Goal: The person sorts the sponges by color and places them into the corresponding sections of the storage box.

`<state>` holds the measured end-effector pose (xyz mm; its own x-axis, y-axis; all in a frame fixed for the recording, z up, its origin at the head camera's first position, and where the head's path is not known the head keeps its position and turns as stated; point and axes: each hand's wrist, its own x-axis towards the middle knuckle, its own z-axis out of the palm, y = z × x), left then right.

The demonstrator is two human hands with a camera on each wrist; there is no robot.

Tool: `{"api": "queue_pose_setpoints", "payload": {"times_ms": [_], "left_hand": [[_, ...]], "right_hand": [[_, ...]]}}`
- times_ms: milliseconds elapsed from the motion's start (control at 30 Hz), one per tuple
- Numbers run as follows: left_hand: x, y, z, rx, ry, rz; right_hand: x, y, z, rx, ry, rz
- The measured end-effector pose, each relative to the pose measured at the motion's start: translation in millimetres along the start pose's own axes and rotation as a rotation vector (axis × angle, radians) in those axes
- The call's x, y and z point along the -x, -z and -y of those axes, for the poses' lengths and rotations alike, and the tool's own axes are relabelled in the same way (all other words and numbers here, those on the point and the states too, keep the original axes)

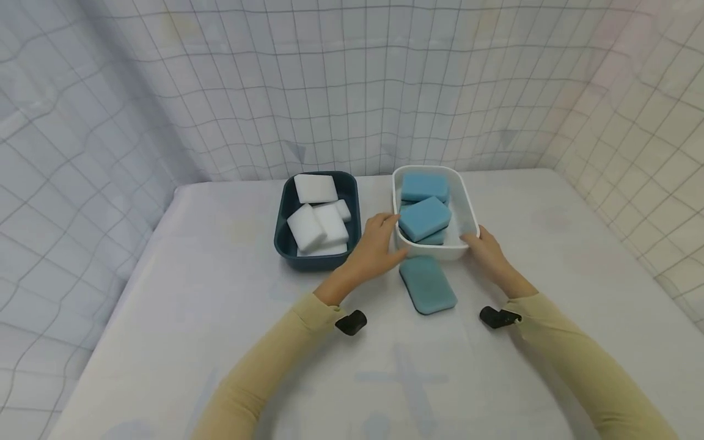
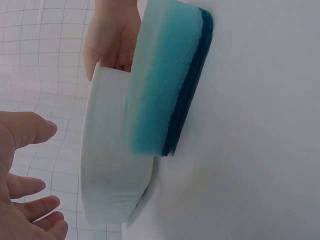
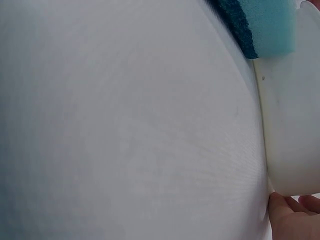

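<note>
A white plastic bin (image 1: 469, 211) holds several blue sponges (image 1: 425, 219) in the head view. At its near right corner my right hand (image 1: 489, 253) grips the rim, thumb over the inside and fingers outside; the right wrist view shows fingertips low by the bin's wall (image 3: 295, 125). My left hand (image 1: 374, 250) is at the bin's left side with fingers spread. In the left wrist view that hand (image 2: 22, 185) holds nothing and appears apart from the wall. One blue-green sponge (image 1: 429, 286) with a dark scouring layer (image 2: 187, 85) lies on the table just in front of the bin.
Left of the white bin stands a dark blue bin (image 1: 316, 264) with several white sponges (image 1: 316, 188) inside. Both bins are near the table's (image 1: 220, 275) back edge. White gridded sheets (image 1: 341, 91) hang behind and at both sides.
</note>
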<state>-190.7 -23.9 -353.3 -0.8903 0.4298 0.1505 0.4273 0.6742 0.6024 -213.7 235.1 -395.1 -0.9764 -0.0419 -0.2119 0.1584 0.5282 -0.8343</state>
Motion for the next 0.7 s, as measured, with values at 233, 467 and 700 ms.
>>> {"api": "queue_pose_setpoints", "payload": {"times_ms": [233,467,700], "left_hand": [[13.5,0.2,-2.6,0.060,0.000,-0.021],[25.5,-3.7,-5.1,0.067,0.008,0.012],[36.0,-13.4,-1.5,0.078,0.067,0.107]], "right_hand": [[2,0,1,-0.006,-0.013,-0.001],[3,1,2,-0.021,-0.012,0.001],[4,0,5,-0.022,-0.001,0.004]]}}
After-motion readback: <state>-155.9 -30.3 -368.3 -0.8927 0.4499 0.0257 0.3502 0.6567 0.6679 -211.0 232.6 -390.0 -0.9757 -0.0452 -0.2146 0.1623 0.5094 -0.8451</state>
